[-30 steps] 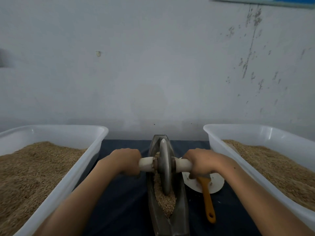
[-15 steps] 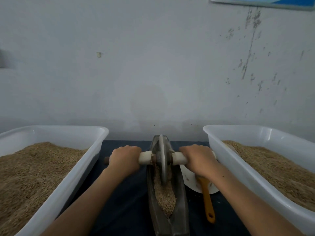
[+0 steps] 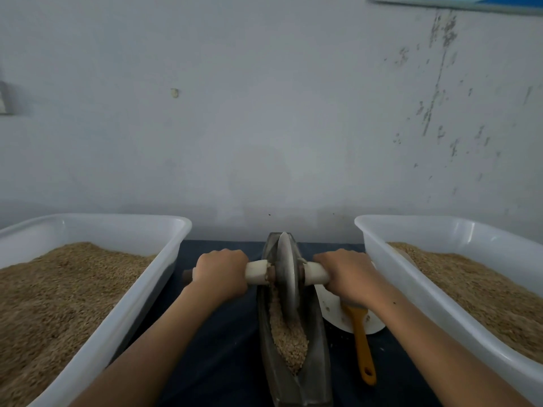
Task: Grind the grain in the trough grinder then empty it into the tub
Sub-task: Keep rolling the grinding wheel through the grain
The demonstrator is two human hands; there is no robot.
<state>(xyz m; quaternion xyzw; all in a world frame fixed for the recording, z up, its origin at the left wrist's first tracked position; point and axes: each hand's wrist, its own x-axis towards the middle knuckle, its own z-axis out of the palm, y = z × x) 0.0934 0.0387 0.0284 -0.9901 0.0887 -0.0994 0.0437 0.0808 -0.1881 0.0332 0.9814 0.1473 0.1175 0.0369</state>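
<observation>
nothing readable anywhere here tbh, no label or brand on the two white tubs (image 3: 97, 227) or the metal trough grinder (image 3: 293, 374), and the blue-edged poster (image 3: 458, 2) at the top of the wall is cut off with no letters showing

Two tubs (image 3: 88, 227) (image 3: 440, 227) (one grinder (image 3: 293, 377))
</observation>
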